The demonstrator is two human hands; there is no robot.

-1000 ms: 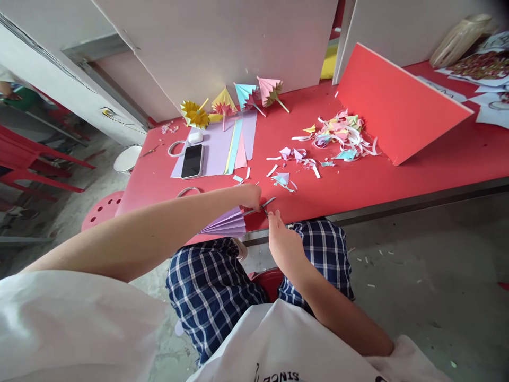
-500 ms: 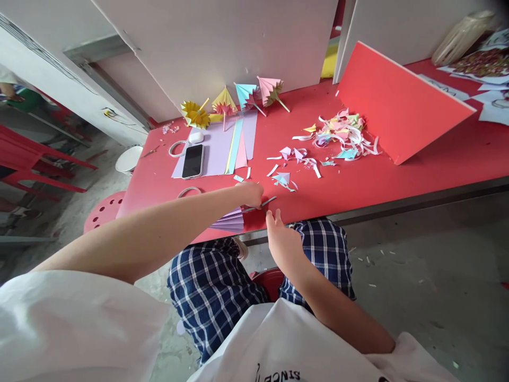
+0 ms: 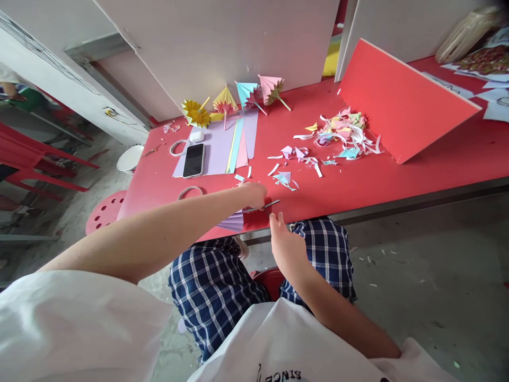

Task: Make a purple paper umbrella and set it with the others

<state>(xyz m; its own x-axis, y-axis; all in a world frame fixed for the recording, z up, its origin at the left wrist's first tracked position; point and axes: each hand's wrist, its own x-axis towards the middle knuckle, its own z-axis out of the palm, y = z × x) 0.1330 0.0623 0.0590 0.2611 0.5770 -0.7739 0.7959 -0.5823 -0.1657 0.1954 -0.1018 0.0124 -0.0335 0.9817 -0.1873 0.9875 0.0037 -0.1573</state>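
Note:
My left hand (image 3: 254, 195) is closed above the table's front edge, on a thin grey strip or tool (image 3: 272, 203) that sticks out to its right. Its fingertips are mostly hidden. Just right of and below it, my right hand (image 3: 280, 228) has its thumb and fingers drawn together; what they hold, if anything, is too small to make out. Partly under my left forearm lies a pleated purple paper (image 3: 234, 220). Small paper scraps (image 3: 284, 179) lie beyond my hands.
The red table (image 3: 159, 185) bears a phone (image 3: 194, 161), tape rolls (image 3: 178, 148), purple sheets (image 3: 214, 148) and several paper umbrellas (image 3: 225, 101). A scrap pile (image 3: 345, 132) lies by a leaning red board (image 3: 401, 101). A stool (image 3: 103, 212) stands left.
Both hands have shifted slightly to the right, together with the thin grey piece. Less of the pleated purple paper shows past my left forearm.

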